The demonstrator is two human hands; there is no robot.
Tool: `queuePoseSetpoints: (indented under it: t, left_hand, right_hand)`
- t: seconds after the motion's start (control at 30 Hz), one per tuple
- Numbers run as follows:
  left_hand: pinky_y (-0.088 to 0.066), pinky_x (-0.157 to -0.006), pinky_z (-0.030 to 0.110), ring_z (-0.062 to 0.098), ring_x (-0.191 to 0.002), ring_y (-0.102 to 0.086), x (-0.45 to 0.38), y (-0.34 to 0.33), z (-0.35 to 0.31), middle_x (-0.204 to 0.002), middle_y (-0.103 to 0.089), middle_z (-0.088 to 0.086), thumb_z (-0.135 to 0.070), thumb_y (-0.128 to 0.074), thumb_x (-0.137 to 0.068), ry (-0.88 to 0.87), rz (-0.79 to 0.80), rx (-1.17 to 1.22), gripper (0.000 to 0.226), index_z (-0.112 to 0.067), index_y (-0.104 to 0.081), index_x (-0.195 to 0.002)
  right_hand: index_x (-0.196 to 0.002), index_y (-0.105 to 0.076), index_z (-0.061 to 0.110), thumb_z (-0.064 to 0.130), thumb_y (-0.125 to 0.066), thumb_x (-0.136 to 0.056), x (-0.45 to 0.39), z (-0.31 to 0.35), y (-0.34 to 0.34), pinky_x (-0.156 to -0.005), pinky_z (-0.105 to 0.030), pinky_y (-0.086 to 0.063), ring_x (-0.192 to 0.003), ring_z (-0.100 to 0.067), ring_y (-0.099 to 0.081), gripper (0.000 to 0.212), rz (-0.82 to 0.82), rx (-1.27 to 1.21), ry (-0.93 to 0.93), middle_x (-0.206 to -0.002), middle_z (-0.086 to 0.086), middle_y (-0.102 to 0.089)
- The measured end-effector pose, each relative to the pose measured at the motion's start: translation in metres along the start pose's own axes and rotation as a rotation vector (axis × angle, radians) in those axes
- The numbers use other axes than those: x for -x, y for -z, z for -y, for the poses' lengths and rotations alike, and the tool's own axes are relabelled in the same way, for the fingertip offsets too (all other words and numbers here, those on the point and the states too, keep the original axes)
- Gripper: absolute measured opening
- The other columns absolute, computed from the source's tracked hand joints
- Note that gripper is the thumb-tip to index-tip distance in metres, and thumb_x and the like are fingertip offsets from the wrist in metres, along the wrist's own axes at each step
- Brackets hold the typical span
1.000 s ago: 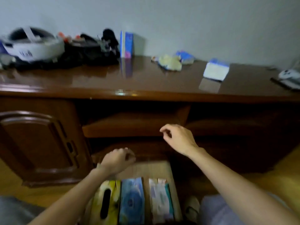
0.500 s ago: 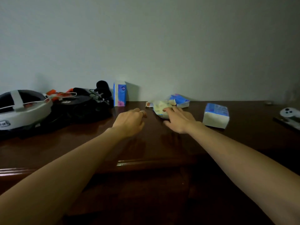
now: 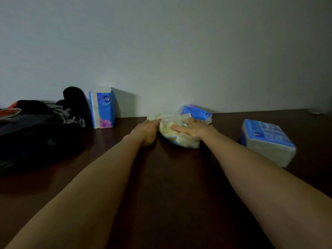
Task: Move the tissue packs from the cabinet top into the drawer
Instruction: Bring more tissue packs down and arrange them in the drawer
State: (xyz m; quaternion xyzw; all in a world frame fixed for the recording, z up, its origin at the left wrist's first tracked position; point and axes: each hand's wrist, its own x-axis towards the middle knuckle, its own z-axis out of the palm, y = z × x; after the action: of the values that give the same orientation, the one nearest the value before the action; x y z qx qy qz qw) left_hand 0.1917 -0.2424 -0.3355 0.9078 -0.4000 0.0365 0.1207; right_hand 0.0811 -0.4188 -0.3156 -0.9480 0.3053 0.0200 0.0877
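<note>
Yellow tissue pack (image 3: pixel 177 133) lies on cabinet top (image 3: pixel 161 177) between both hands (image 3: pixel 190 129).

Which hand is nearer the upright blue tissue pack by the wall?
Left. The left hand lies right of the upright blue tissue pack; the right hand is farther right, on the yellow pack.

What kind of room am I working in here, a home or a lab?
Most likely a home room, perhaps a bedroom or living room. A dark polished wooden cabinet top stands against a plain wall, with soft tissue packs and a heap of dark bags and gear on it.
</note>
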Motion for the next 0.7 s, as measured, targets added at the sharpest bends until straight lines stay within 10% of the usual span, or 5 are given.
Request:
queuePoseSetpoints:
  t: [0.43, 0.7]
  left_hand:
    - [-0.034, -0.108, 0.041, 0.028, -0.115, -0.052, 0.130, 0.037, -0.008, -0.125, -0.059, 0.013, -0.051, -0.037, -0.099, 0.136, -0.144, -0.386, 0.059, -0.009, -0.062, -0.131]
    - [-0.050, -0.071, 0.034, 0.026, -0.097, -0.062, 0.302, 0.055, -0.041, -0.111, -0.061, 0.011, -0.058, -0.047, -0.094, 0.222, -0.266, -0.188, 0.059, -0.007, -0.070, -0.113]
  right_hand:
    - [-0.148, -0.049, 0.017, 0.083, -0.007, -0.088, 0.108, 0.013, -0.001, -0.117, -0.049, -0.023, -0.142, -0.034, -0.040, 0.099, -0.244, 0.094, 0.057, -0.154, -0.016, -0.045]
    - [-0.133, -0.057, 0.008, 0.030, -0.026, -0.106, 0.246, 0.006, 0.004, -0.100, -0.045, -0.041, -0.122, -0.037, -0.056, 0.047, -0.289, -0.054, 0.011, -0.135, -0.019, -0.059]
